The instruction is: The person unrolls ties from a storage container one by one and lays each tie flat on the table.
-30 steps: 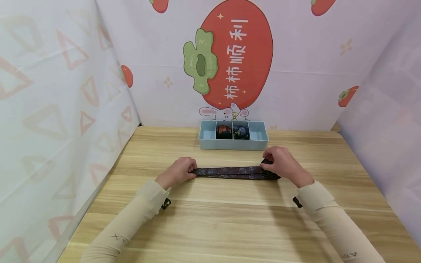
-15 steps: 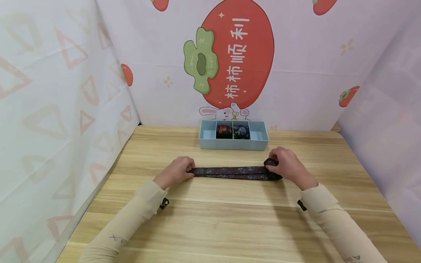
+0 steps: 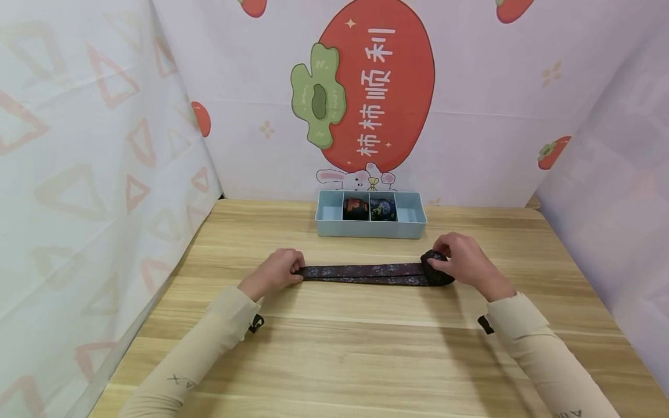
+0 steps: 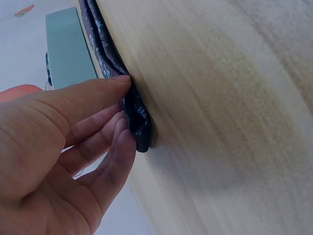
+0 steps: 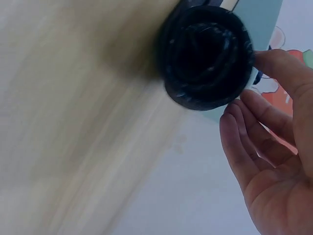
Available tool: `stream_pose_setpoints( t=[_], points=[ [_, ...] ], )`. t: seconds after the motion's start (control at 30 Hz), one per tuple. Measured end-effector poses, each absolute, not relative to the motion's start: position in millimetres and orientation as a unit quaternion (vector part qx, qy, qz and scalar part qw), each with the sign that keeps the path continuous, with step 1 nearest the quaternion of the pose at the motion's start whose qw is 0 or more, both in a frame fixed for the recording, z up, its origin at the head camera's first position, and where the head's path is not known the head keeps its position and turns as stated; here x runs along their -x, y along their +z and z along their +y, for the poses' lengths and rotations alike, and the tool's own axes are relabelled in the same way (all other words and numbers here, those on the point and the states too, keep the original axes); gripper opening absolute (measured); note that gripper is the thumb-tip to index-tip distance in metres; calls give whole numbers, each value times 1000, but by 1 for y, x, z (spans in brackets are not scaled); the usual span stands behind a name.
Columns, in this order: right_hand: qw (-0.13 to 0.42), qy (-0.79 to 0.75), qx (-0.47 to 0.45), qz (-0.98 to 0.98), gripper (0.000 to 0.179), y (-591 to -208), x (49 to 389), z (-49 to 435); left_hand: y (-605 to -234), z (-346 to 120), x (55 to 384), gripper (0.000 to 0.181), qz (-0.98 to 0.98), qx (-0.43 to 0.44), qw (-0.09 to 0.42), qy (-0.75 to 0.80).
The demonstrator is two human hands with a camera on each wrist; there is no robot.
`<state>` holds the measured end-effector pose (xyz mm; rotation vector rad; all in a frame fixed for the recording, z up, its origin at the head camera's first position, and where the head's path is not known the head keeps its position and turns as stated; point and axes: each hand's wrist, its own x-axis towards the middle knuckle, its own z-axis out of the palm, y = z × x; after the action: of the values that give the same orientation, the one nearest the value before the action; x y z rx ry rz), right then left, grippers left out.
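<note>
A dark necktie (image 3: 366, 270) with a small flower pattern stretches across the wooden table, folded into two layers along its length. Its right part is wound into a roll (image 3: 436, 268), whose coiled side faces the right wrist view. My left hand (image 3: 276, 270) pinches the narrow left end; in the left wrist view the thumb lies over the tie and the fingertips are under its other side. With thumb and fingers my right hand (image 3: 468, 262) holds the roll on its far right side. Part of the roll is hidden behind that hand in the head view.
Behind the tie stands a light blue box (image 3: 371, 229) with compartments. Its two middle ones hold a dark roll with red (image 3: 356, 209) and a dark blue patterned roll (image 3: 383, 209). A printed cloth (image 3: 251, 157) hangs behind the table.
My right hand has moved to the right with the roll, which shows more now. The left hand has shifted slightly left with its end, so the tie lies more drawn out.
</note>
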<state>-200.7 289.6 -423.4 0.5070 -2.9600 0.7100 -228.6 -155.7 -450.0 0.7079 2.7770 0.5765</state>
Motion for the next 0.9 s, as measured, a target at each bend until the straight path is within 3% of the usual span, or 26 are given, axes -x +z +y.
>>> stream_pose_setpoints(
  t=[0.33,0.9],
  points=[
    [14,214,-175,-961,26,-430,204,277,-450,-155,227,17,946,-231,114,198],
    [31,223,-146,-963,25,-432,198,308,-446,-162,227,18,948,-232,107,190]
  ],
)
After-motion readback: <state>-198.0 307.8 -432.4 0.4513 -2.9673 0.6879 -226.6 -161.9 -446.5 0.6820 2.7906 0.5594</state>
